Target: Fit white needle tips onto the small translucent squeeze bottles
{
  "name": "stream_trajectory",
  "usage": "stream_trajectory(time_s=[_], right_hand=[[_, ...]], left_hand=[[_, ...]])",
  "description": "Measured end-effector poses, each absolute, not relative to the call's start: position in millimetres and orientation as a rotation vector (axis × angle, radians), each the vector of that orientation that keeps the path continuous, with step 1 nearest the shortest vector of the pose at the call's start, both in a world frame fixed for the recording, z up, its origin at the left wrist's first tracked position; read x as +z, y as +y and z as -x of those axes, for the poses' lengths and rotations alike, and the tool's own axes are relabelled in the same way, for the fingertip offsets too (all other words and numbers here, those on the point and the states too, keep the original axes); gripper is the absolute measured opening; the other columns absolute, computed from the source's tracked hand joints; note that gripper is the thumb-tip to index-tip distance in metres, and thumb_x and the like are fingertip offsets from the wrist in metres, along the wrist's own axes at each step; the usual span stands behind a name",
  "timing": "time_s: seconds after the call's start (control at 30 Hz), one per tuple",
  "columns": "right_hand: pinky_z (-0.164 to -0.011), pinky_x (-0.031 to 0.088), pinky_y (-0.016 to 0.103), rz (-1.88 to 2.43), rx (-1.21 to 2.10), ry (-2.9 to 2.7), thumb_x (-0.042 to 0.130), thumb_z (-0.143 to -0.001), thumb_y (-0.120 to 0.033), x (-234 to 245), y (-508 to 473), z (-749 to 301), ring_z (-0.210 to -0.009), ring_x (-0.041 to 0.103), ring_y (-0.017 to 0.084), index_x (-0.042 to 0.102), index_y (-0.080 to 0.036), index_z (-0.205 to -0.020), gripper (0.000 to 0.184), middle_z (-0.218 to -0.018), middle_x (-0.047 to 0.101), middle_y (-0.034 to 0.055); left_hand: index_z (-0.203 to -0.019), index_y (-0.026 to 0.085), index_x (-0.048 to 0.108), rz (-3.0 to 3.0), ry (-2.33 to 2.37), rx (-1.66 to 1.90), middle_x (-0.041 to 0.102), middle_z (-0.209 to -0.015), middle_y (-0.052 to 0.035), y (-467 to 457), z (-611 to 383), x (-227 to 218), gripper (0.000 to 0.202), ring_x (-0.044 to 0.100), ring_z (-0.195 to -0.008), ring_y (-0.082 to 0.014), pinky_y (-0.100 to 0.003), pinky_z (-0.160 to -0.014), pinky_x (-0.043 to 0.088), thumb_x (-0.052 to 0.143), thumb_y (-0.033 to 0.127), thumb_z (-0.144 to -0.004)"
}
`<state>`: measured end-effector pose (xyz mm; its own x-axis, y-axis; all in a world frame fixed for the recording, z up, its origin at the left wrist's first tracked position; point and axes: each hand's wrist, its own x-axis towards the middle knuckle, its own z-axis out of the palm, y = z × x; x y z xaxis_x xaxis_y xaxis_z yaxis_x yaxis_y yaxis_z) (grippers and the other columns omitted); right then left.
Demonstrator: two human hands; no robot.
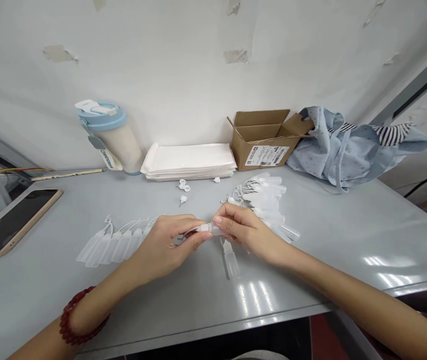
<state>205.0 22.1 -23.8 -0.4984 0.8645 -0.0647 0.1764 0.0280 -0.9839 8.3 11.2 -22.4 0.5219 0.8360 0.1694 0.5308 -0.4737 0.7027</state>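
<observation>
My left hand (168, 242) and my right hand (241, 229) meet over the middle of the grey table (348, 235). Both pinch one small clear plastic dropper bottle (209, 229) held sideways between them; the left fingers are at its tip end, the right fingers wrap its body. Another clear bottle (230, 260) lies on the table just below my right hand. A row of several bottles (110, 245) lies to the left of my left hand. A loose heap of bottles (269, 200) sits behind my right hand. A red bead bracelet (74, 320) circles my left wrist.
A few small white caps (183, 187) lie near a stack of white bags (189, 161). At the wall stand a blue-lidded cup (112, 135), an open cardboard box (264, 137) and bundled blue cloth (348, 145). A phone (14, 220) lies at the left.
</observation>
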Motion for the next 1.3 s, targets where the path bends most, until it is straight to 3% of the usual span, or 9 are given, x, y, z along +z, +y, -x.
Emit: stream_trajectory(time_s=[0.2,0.33,0.47,0.6,0.77,0.87,0.97,1.13,1.3], right_hand=[[-0.041,0.02,0.019,1.168,1.826,-1.487,0.048,-0.091,-0.032,-21.4,26.0,-203.0,-0.043,0.029,0.005,0.041,-0.019,-0.069,0.026,-0.053,0.037,-0.0084],[-0.041,0.023,0.019,1.092,1.765,-1.501,0.048,-0.091,-0.033,-22.8,23.2,-201.2,-0.042,0.03,0.005,0.042,-0.019,-0.07,0.026,-0.053,0.041,-0.008],[-0.047,0.03,0.02,1.048,1.467,-1.701,0.047,-0.093,-0.035,-23.0,17.5,-202.0,-0.049,0.039,0.007,0.051,-0.018,-0.077,0.024,-0.057,0.045,-0.0062],[-0.051,0.039,0.022,0.989,1.122,-1.955,0.045,-0.095,-0.032,-26.6,15.6,-203.7,-0.056,0.051,0.01,0.056,-0.017,-0.088,0.02,-0.065,0.056,-0.002],[-0.054,0.045,0.026,0.708,0.19,-2.236,0.045,-0.096,-0.026,-39.7,19.1,-203.9,-0.066,0.058,0.016,0.058,-0.009,-0.105,0.023,-0.079,0.065,0.0092],[-0.048,0.042,0.025,0.662,-0.073,-2.273,0.039,-0.098,-0.025,-42.8,19.7,-203.8,-0.059,0.054,0.015,0.059,-0.007,-0.104,0.028,-0.072,0.062,0.0086],[-0.046,0.039,0.026,0.707,0.049,-2.314,0.035,-0.099,-0.027,-40.5,17.4,-203.8,-0.053,0.048,0.014,0.061,-0.007,-0.097,0.033,-0.068,0.058,0.0069],[-0.057,0.041,0.025,0.749,0.566,-2.254,0.038,-0.096,-0.023,-32.8,14.7,-204.7,-0.06,0.052,0.013,0.063,-0.01,-0.088,0.029,-0.07,0.059,0.0051],[-0.056,0.036,0.022,0.843,1.004,-2.101,0.042,-0.095,-0.029,-26.9,18.7,-206.9,-0.056,0.046,0.009,0.061,-0.015,-0.077,0.03,-0.061,0.05,-0.0024]], left_hand=[[-0.085,0.017,0.063,-2.445,1.092,0.75,0.057,-0.069,-0.0016,10.3,-5.8,-30.8,0.018,0.046,-0.059,-0.0133,-0.024,-0.058,0.038,0.049,0.025,-0.092],[-0.081,0.017,0.062,-2.286,1.118,0.688,0.061,-0.069,-0.0002,12.5,-5.9,-26.9,0.021,0.052,-0.061,-0.0124,-0.022,-0.055,0.039,0.05,0.032,-0.091],[-0.068,0.017,0.056,-2.075,1.152,0.579,0.055,-0.06,0.0027,11.7,-7.4,-20.4,0.034,0.049,-0.056,-0.0105,-0.019,-0.046,0.032,0.045,0.037,-0.093],[-0.063,0.017,0.054,-1.95,1.112,0.592,0.053,-0.056,0.0041,10.3,-7.2,-18.6,0.04,0.047,-0.053,-0.0093,-0.021,-0.05,0.034,0.041,0.038,-0.094],[-0.055,0.017,0.053,-1.696,1.123,0.631,0.053,-0.049,0.0041,12.2,-6.3,-18.5,0.048,0.052,-0.05,-0.0102,-0.024,-0.059,0.042,0.04,0.042,-0.094],[-0.054,0.016,0.053,-1.594,1.068,0.645,0.049,-0.047,0.0055,13.3,-6.1,-19.1,0.048,0.05,-0.045,-0.0088,-0.023,-0.055,0.042,0.043,0.044,-0.093],[-0.057,0.016,0.055,-1.591,1.03,0.644,0.048,-0.047,0.006,13.4,-5.6,-21.0,0.046,0.048,-0.044,-0.0081,-0.022,-0.052,0.04,0.045,0.043,-0.093],[-0.062,0.016,0.057,-1.771,1.055,0.584,0.049,-0.047,0.0059,11.4,-3.7,-21.6,0.042,0.045,-0.046,-0.0082,-0.021,-0.051,0.037,0.043,0.04,-0.094],[-0.053,0.016,0.046,-1.975,1.102,0.563,0.045,-0.048,0.0055,8.5,-5.4,-17.3,0.047,0.039,-0.045,-0.0072,-0.021,-0.047,0.031,0.041,0.036,-0.094]])
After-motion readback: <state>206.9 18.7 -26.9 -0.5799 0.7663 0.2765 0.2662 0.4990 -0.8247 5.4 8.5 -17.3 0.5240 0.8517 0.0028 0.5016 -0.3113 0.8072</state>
